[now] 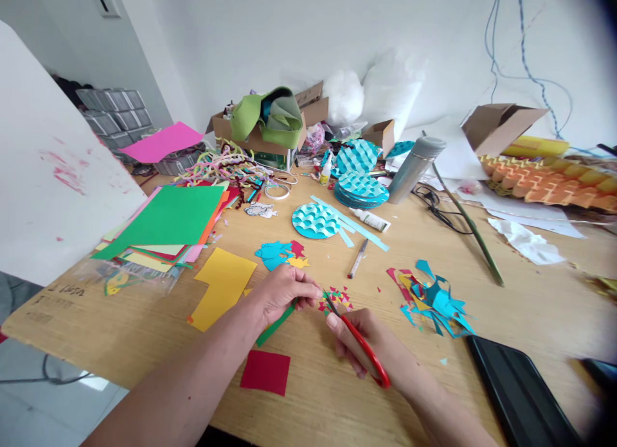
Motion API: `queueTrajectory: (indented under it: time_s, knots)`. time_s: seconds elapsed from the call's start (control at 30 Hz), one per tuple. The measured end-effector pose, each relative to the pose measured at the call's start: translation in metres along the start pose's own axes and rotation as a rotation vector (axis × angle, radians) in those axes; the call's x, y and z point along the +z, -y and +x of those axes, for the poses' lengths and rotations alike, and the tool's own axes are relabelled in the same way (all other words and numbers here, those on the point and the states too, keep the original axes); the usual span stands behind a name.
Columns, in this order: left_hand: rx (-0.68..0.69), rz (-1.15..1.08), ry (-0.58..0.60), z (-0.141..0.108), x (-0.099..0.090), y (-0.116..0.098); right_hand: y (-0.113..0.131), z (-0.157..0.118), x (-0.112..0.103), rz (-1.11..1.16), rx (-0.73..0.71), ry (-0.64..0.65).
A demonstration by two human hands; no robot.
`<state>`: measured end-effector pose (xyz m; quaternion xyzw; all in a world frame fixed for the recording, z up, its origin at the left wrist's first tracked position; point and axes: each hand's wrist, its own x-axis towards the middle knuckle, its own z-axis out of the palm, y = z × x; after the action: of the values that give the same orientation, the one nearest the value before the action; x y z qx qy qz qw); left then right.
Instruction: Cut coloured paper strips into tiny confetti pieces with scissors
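Note:
My left hand (pixel 295 288) is closed in a pinch on a narrow green paper strip (pixel 276 326), whose tail hangs down to the left. My right hand (pixel 359 344) grips red-handled scissors (pixel 365 349), their blades pointing at the strip's end by my left fingertips. Under the blades lies a small pile of red, yellow and green paper snippets (pixel 341 297). Just beyond my left hand are a blue paper fish (pixel 274 254), a red paper cutout (pixel 297 248) and a yellow one (pixel 299 262). A dark red paper rectangle (pixel 265 372) lies nearer me, and yellow paper (pixel 223 284) lies left.
Coloured sheets (pixel 166 219) are stacked at left. Behind stand woven blue discs (pixel 361 189), a glue tube (pixel 370 219) and a grey bottle (pixel 415 169). Blue and red scraps (pixel 441 299), a green stick (pixel 470 228) and a black phone-like slab (pixel 518 389) lie at right.

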<state>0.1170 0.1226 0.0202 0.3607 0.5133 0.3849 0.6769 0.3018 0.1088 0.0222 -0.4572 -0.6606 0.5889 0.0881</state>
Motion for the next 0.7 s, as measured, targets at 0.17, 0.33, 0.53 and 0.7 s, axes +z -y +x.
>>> queueTrajectory:
  time_s: [0.17, 0.33, 0.53, 0.7]
  knots:
    - [0.001, 0.007, -0.002, 0.0005, -0.0006, 0.0008, -0.0015, 0.0003, -0.0001, -0.015, 0.004, -0.014]
    - [0.002, 0.001, 0.004, 0.001, -0.0014, 0.0019, -0.0022, 0.0012, 0.0003, -0.029, -0.003, -0.033]
    - [-0.002, -0.002, 0.008, 0.0008, -0.0009, 0.0008, -0.0019, 0.0009, 0.0005, -0.01, 0.007, -0.046]
    - [-0.01, -0.009, 0.012, 0.0008, -0.0011, -0.0001, -0.0023, 0.0021, 0.0007, -0.019, 0.045, -0.064]
